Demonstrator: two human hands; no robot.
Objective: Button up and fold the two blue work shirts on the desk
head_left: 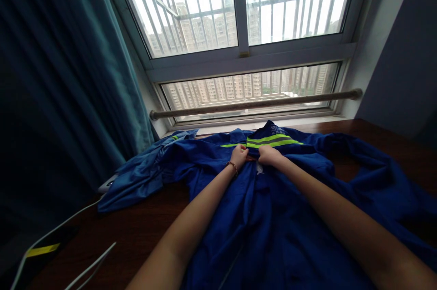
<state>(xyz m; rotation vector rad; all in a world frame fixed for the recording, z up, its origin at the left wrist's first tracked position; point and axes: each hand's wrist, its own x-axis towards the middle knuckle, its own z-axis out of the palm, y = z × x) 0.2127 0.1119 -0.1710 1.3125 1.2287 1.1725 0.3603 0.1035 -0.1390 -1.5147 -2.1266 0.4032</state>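
Note:
A blue work jacket [283,217] with a yellow-green and grey reflective stripe lies spread over the dark wooden surface, its collar toward the window. My left hand [240,154], with a beaded bracelet at the wrist, is closed on one front edge of the jacket just below the stripe. Close beside it, my right hand [269,155] has its fingers curled around the other front edge. Between the hands the cloth is gathered, and a small white tag or mark [260,169] shows below them. The fingertips are partly hidden in the fabric.
Another, lighter blue garment [136,180] lies to the left, near a blue curtain [102,76]. White cables [64,222] run over the dark wooden surface [146,226] at left. A rail [256,104] crosses in front of the barred window.

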